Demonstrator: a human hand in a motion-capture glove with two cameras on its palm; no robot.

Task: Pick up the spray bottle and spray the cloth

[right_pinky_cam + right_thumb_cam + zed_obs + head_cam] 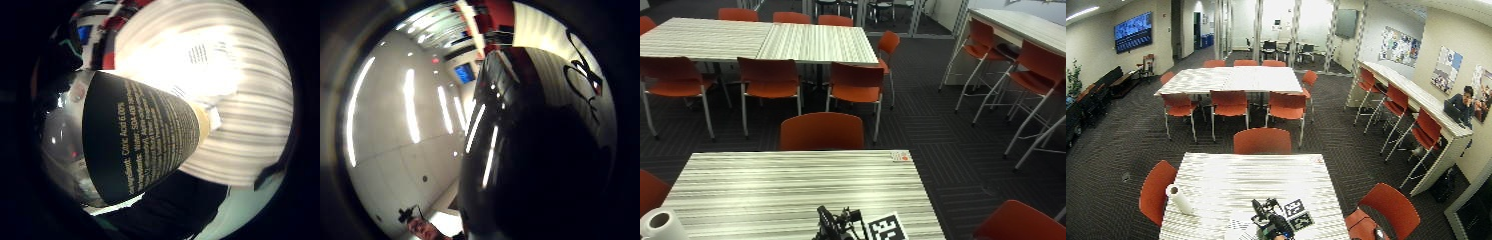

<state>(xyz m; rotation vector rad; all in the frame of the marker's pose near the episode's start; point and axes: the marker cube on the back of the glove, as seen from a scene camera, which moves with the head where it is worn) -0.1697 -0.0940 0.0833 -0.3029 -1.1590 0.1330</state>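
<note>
One spray bottle (140,142) close against right hand (1278,226) — fingers' hold unclear; one paper roll (1179,198) on table (1259,175)

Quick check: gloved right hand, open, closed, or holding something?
Right hand: fingers not visible, so cannot be told; a dark-labelled clear plastic spray bottle fills its palm view, close to the palm.

Gloved right hand (1269,225) raised; fingers unseen

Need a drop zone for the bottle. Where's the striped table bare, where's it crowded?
Bare: the table from the far edge by the orange chair down the middle, between the paper towel roll and the small card at the far corner. Crowded: the near edge, where the gloved hand and spray bottle are.
</note>
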